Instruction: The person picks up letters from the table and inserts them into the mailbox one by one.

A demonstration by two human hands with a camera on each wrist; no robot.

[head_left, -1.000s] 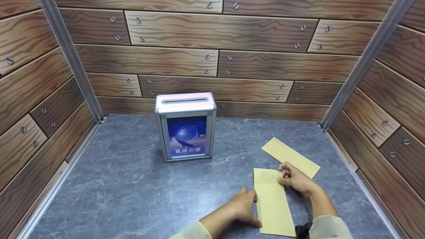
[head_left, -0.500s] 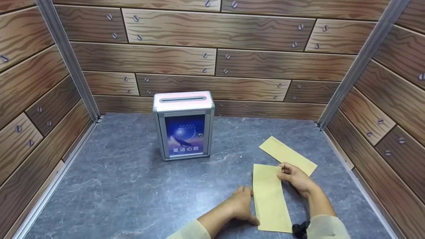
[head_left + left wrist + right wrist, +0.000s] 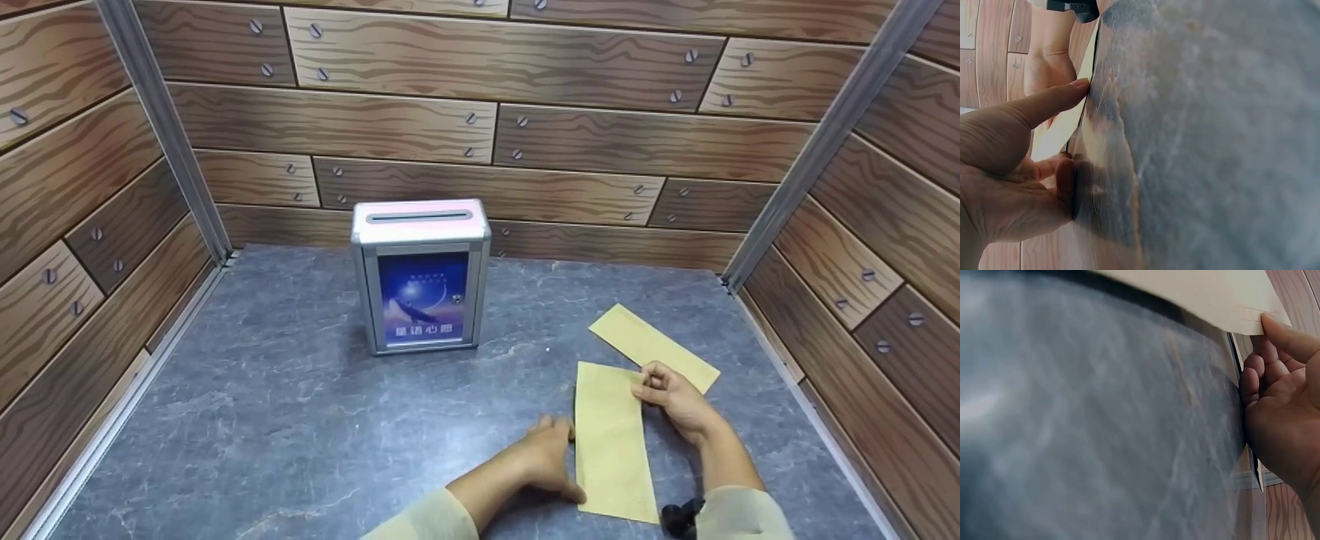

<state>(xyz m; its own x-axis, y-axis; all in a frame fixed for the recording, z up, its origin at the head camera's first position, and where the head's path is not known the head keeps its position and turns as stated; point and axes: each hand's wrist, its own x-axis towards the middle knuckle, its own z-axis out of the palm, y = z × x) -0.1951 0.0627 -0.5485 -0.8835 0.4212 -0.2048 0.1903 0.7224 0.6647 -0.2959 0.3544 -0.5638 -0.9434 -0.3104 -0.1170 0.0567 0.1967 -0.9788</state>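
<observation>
Yellow envelope, long axis pointing forward, right hand pinching far right corner, left hand spread alongside

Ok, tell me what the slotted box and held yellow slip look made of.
Slotted box: probably metal-framed, given its silvery, shiny edges; its smooth front panel could be plastic or glass. Held yellow slip: likely matte paper, thin and curving.

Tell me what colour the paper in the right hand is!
The paper in the right hand is pale yellow; the head view shows it best.
</observation>
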